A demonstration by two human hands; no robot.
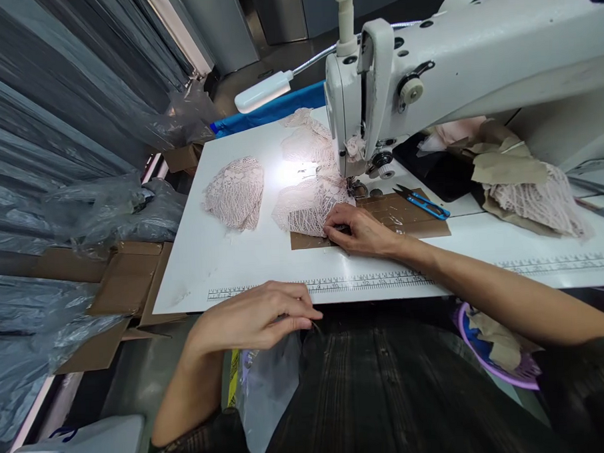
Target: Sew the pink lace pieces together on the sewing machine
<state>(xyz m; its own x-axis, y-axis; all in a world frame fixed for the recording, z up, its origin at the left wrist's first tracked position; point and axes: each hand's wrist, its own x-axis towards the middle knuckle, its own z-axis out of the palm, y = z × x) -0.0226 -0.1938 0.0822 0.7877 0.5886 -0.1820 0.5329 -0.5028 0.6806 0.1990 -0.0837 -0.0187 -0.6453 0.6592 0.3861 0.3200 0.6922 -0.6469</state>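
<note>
My right hand [359, 232] is closed at the corner of a pale pink lace piece [301, 210], its thumb and forefinger pinching the edge just in front of the presser foot [353, 186]. A brown card [406, 215] lies partly beneath that hand and the lace. Over the table's front edge, my left hand [266, 315] has its fingertips pressed together near my dark shirt; a thin strand seems to show at the tips, too small to name. The white sewing machine [454, 53] stands over the lace, and blue thread snips [424, 203] rest on the card.
Another lace stack [236, 192] lies left on the white table [193, 258]. More lace [306, 143] sits behind the needle. A black tray [434, 167] and fabric scraps [530, 190] are at right. A lamp [263, 91] hangs above; a purple basket [508, 371] stands below.
</note>
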